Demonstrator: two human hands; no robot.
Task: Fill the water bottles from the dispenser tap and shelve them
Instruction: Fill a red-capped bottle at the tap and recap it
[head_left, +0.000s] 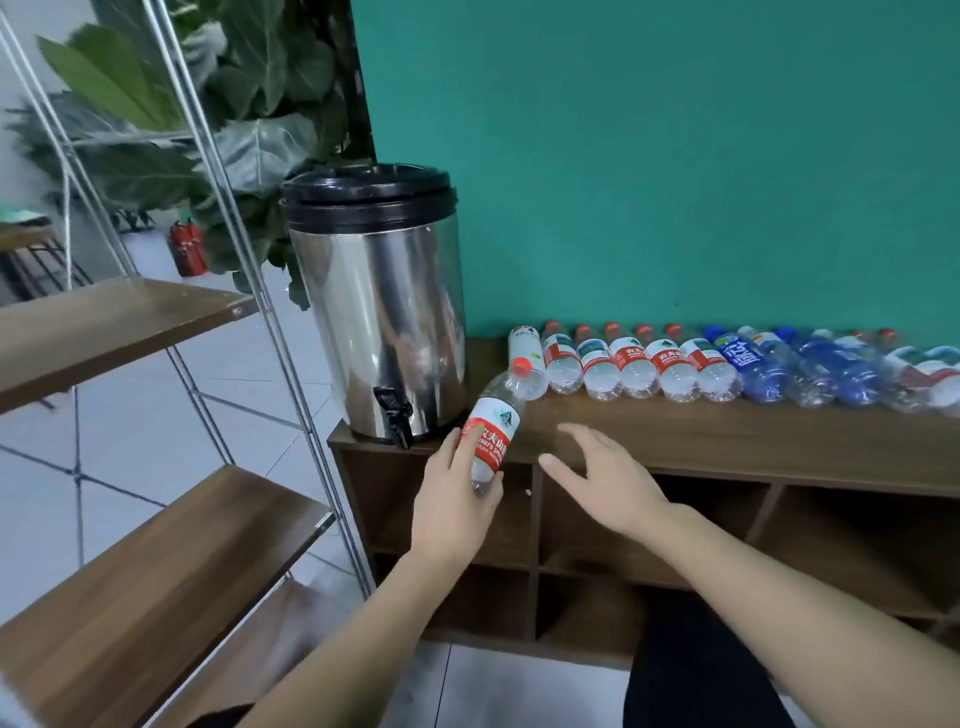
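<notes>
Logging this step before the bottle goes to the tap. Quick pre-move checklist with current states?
1. Grip: left hand holds the red-label bottle around its lower body: ok.
2. Cap: red cap on the bottle, must come off before filling: not ok.
3. Right hand free and open near the bottle: ok.
4. Black tap on the steel dispenser unobstructed: ok.
5. Bottle mouth under the tap: not ok, tilted right of it.
6. Water in the dispenser: cannot tell.

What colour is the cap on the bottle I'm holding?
Red cap on the bottle, head view.
</notes>
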